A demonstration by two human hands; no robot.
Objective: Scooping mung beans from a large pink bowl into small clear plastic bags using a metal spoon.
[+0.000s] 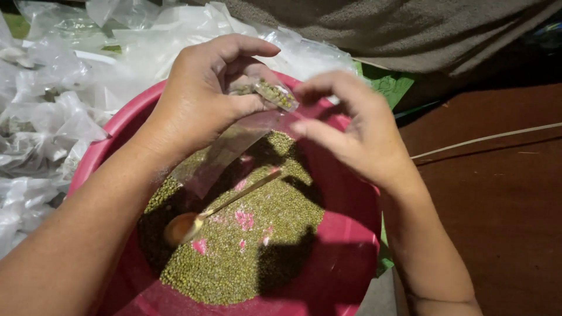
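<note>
My left hand pinches a small clear plastic bag holding green seeds, above a pink basin. The bag's empty tail hangs down under the hand toward the seeds. My right hand hovers just right of the bag, fingers bent and apart, fingertips close to the bag's filled end. The basin holds a layer of small green seeds, with a metal spoon lying in them, bowl to the left.
A heap of clear plastic bags lies left and behind the basin. Grey-brown cloth sits at the top. A brown surface with a thin pale cord is at the right.
</note>
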